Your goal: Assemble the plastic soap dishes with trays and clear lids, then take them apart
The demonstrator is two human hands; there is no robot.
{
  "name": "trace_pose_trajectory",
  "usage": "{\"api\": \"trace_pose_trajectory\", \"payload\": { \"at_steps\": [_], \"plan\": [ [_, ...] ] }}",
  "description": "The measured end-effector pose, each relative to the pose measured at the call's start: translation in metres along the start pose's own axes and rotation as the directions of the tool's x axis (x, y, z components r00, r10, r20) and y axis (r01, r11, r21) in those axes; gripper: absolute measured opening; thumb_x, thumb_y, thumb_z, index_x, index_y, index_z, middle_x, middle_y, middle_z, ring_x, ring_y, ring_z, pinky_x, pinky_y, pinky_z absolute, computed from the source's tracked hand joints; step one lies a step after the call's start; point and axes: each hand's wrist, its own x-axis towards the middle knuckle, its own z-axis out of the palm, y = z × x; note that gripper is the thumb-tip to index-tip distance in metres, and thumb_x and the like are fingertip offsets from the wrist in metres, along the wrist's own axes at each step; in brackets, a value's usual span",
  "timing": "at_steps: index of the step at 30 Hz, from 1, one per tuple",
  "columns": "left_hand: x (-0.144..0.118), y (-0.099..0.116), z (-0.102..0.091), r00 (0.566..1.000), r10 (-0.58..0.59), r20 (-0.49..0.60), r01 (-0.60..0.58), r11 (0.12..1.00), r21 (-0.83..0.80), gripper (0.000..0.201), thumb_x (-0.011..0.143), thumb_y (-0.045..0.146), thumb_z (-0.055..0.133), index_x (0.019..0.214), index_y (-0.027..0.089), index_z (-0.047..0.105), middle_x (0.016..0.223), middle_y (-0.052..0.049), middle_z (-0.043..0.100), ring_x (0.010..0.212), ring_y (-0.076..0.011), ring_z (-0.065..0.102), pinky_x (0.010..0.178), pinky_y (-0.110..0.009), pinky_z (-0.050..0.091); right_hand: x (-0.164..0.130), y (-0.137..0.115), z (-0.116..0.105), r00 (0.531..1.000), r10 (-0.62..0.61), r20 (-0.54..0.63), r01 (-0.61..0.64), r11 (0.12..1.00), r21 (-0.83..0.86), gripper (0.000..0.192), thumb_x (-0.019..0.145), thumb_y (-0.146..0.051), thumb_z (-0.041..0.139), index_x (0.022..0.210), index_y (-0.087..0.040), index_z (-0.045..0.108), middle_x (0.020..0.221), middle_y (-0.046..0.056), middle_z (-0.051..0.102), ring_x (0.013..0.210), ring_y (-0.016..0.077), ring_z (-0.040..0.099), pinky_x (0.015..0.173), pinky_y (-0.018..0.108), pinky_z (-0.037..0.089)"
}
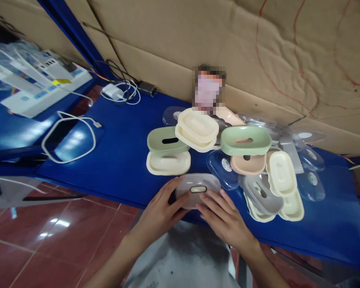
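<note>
- My left hand point(160, 210) and right hand point(225, 220) lie nearest, both on the grey soap dish point(198, 190) at the near edge of the blue table point(120, 156).
- Grip state: left fingers curl round the dish's left end, right fingers rest flat along its near side by the slot; neither hand is closed tight, and I cannot tell whether the dish is lifted or resting on the table.
- Handling, as I judge it: thin moulded plastic, light, stiff and smooth (likely to slip under a loose pinch). Best hold is across the two rounded ends, thumbs under the rim.
- Edges: the table's front edge runs directly beneath the dish, with red floor tile point(48, 232) below it; there is little margin toward me.
- Obstructions: a green dish on a cream tray point(168, 154) stands just behind to the left; a pile of cream, green, pink and grey dishes point(270, 176) with clear lids point(223, 166) crowds the right.
- Open room: bare blue surface to the left, up to the white cable point(69, 140).
</note>
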Motion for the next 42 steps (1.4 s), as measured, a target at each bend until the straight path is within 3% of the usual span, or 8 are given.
{"api": "trace_pose_trajectory", "payload": {
  "at_steps": [6,9,15,18,27,30,35,42],
  "plan": [
    [0.006,0.004,-0.012,0.996,-0.078,0.046,0.084,0.986,-0.144,0.038,0.102,0.025,0.073,0.139,0.023,0.062,0.158,-0.018,0.045,0.146,-0.0372,0.052,0.113,-0.058,0.059,-0.003,0.014,-0.004,0.917,0.365,-0.161,-0.381,0.921,-0.081,0.05,0.109,-0.03,0.061,0.158,-0.021,0.053,0.148,0.013,0.069,0.142,0.0324,0.058,0.121,0.055,0.042],
    [0.011,0.003,-0.016,0.993,-0.099,0.06,0.108,0.98,-0.165,0.041,0.102,0.026,0.073,0.141,0.024,0.06,0.155,-0.016,0.048,0.145,-0.0344,0.053,0.116,-0.056,0.058,-0.004,0.016,-0.001,0.905,0.398,-0.151,-0.403,0.915,-0.007,0.046,0.111,-0.026,0.056,0.157,-0.026,0.054,0.136,0.011,0.073,0.13,0.0296,0.065,0.114,0.052,0.049],
    [-0.001,-0.006,-0.035,0.978,-0.145,0.147,0.173,0.964,-0.2,0.039,0.102,0.025,0.072,0.139,0.027,0.062,0.156,-0.013,0.049,0.145,-0.0315,0.055,0.117,-0.049,0.058,0.001,0.017,0.005,0.901,0.419,-0.114,-0.428,0.901,-0.072,0.057,0.112,-0.024,0.051,0.168,-0.023,0.04,0.163,0.016,0.052,0.155,0.0349,0.045,0.12,0.057,0.047],
    [-0.009,-0.008,-0.047,0.953,-0.203,0.226,0.251,0.945,-0.209,0.046,0.1,0.025,0.073,0.144,0.031,0.06,0.156,-0.01,0.051,0.144,-0.0299,0.057,0.116,-0.047,0.059,0.006,0.017,0.01,0.896,0.426,-0.128,-0.442,0.885,-0.145,0.059,0.11,-0.025,0.057,0.167,-0.021,0.041,0.155,0.018,0.059,0.149,0.0365,0.052,0.119,0.06,0.047],
    [-0.014,-0.007,-0.034,0.943,-0.255,0.214,0.312,0.902,-0.299,0.078,0.095,0.027,0.08,0.162,0.035,0.041,0.155,-0.014,0.051,0.145,-0.0351,0.057,0.115,-0.056,0.059,0.0,-0.003,-0.008,0.919,0.341,-0.198,-0.307,0.934,0.185,0.058,0.107,-0.011,0.054,0.163,-0.028,0.05,0.138,0.013,0.068,0.134,0.0278,0.065,0.114,0.049,0.057],
    [-0.007,-0.008,-0.023,0.964,-0.219,0.152,0.26,0.896,-0.36,0.093,0.094,0.026,0.083,0.169,0.034,0.029,0.161,-0.018,0.046,0.15,-0.0379,0.052,0.116,-0.061,0.057,0.0,-0.015,-0.008,0.982,0.153,-0.109,-0.137,0.98,0.145,0.056,0.105,-0.005,0.055,0.157,-0.025,0.057,0.126,0.008,0.076,0.126,0.023,0.07,0.127,0.051,0.046],
    [0.002,-0.011,-0.022,0.96,-0.169,0.222,0.243,0.899,-0.365,0.087,0.099,0.03,0.079,0.171,0.038,0.029,0.167,-0.014,0.045,0.153,-0.0344,0.052,0.12,-0.057,0.054,0.004,-0.015,-0.005,0.999,0.032,-0.015,-0.032,0.999,0.027,0.042,0.106,-0.008,0.058,0.144,-0.022,0.068,0.124,0.004,0.077,0.141,0.0227,0.061,0.139,0.056,0.018],
    [0.002,-0.014,-0.019,0.969,-0.183,0.168,0.235,0.892,-0.387,0.082,0.095,0.032,0.084,0.164,0.036,0.041,0.157,-0.014,0.053,0.146,-0.0323,0.059,0.119,-0.055,0.056,0.004,-0.004,-0.013,0.989,-0.135,0.055,0.134,0.991,0.015,0.045,0.106,-0.001,0.051,0.144,-0.019,0.067,0.133,0.005,0.075,0.148,0.0226,0.055,0.139,0.059,0.013]
  ]
}}
